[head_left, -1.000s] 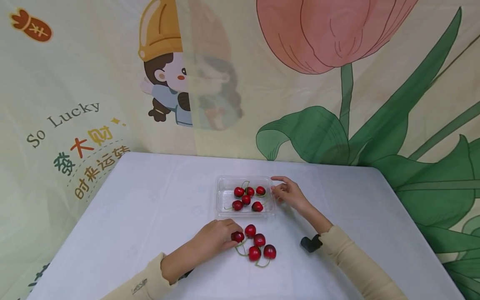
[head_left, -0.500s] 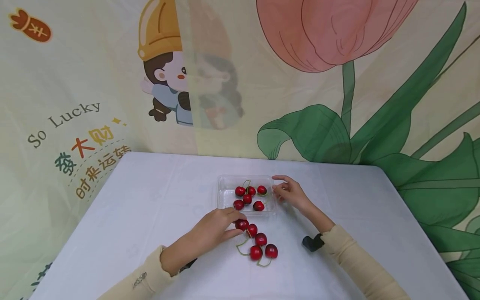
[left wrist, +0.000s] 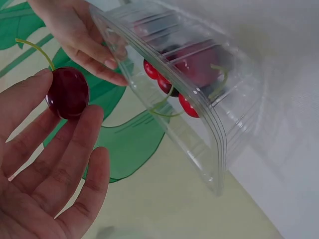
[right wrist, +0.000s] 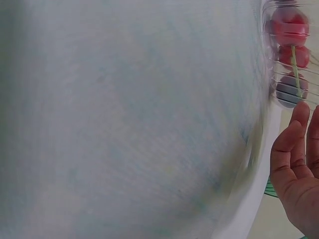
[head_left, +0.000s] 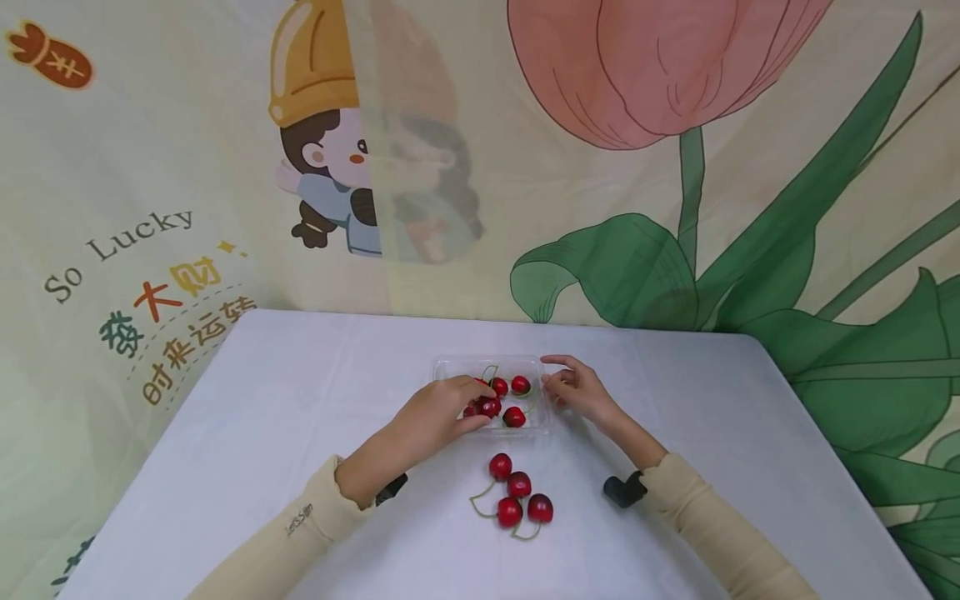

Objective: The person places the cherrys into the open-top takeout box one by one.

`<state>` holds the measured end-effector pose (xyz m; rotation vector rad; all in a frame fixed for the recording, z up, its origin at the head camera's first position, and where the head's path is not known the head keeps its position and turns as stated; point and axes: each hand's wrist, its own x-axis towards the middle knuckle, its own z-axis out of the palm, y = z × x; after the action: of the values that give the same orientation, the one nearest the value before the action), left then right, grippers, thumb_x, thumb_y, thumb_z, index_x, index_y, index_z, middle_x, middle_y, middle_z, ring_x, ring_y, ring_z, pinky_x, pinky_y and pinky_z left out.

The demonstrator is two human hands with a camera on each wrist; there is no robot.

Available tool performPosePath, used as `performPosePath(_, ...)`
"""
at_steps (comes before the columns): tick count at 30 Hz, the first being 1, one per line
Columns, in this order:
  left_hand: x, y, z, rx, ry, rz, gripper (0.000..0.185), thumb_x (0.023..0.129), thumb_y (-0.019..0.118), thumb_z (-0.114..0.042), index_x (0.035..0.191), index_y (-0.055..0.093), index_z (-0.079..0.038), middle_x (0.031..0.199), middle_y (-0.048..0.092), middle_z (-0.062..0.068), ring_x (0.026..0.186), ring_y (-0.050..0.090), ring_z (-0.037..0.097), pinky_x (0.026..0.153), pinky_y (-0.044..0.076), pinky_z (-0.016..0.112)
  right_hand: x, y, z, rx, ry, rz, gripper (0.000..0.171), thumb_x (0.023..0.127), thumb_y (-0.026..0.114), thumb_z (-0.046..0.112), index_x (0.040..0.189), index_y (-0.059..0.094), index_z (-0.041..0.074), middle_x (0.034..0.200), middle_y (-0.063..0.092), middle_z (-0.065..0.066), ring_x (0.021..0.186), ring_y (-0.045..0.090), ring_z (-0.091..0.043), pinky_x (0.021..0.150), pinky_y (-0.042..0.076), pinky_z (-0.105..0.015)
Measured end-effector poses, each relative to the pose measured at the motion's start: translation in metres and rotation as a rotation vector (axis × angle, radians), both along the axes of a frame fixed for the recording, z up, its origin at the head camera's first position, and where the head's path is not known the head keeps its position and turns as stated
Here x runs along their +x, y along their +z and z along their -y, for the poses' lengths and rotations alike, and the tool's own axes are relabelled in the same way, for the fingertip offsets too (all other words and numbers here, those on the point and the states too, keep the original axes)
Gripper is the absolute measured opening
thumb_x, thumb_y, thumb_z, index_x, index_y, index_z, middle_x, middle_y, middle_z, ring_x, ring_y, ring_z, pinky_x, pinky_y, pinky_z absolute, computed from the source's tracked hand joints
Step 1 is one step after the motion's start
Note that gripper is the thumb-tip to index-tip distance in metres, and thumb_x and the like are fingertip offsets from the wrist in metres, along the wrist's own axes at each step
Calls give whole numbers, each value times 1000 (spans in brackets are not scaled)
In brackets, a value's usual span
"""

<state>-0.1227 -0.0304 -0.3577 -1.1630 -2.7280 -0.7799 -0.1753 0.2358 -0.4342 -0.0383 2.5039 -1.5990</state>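
Note:
My left hand (head_left: 435, 410) pinches a dark red cherry (left wrist: 69, 93) between thumb and fingertips, its green stem pointing up past the thumb in the left wrist view. In the head view this cherry overlaps the clear plastic box (head_left: 542, 425). Several cherries (head_left: 513, 417) lie inside the box, some partly hidden behind my left fingers. At the box's right side is my right hand (head_left: 583, 392), index finger extended along the far corner and fingertips right at the wall. The right wrist view shows that hand's relaxed fingers (right wrist: 284, 142) close to the box.
A loose group of cherries with stems (head_left: 517, 483) lies on the white-covered table (head_left: 315, 400) in front of the box. A patterned cloth backdrop (head_left: 450, 283) stands behind the table. Dark wrist cameras (head_left: 624, 490) sit at both cuffs.
My left hand has lifted one cherry from the front group and carried it forward over the box. The right hand has stayed at the box's right side.

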Motion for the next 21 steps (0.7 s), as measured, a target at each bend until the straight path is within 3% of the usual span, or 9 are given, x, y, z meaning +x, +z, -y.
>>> performPosePath(6,-14,-6,-5,10,30,67,31,84,77,-14,112,69,-2,105,71,9,96,67,22,84,55,34,-1,0,0,-1,-12,9,42,98,60,16,137,49,4,87,67,-11,77,59,-18,68,55,-32)
performPosePath(11,-24,-17,-11,12,3,115,29,85,76,-12,112,69,-2,102,71,9,93,66,21,82,55,33,-3,-2,-1,0,-4,12,42,98,60,16,137,49,4,88,67,-11,78,60,-19,69,55,-32)
performPosePath(16,-29,-27,-14,-16,-5,166,27,85,75,-7,110,70,-1,101,70,9,88,64,20,77,55,31,-1,-1,-2,-16,16,-12,43,97,61,20,136,50,5,89,68,-13,79,60,-19,69,55,-29)
performPosePath(21,-32,-36,-17,-38,6,215,28,85,74,-7,112,70,0,107,70,11,93,64,21,81,54,33,1,-3,-3,-21,30,-48,43,97,62,23,134,51,4,86,68,-9,76,60,-17,66,54,-26)
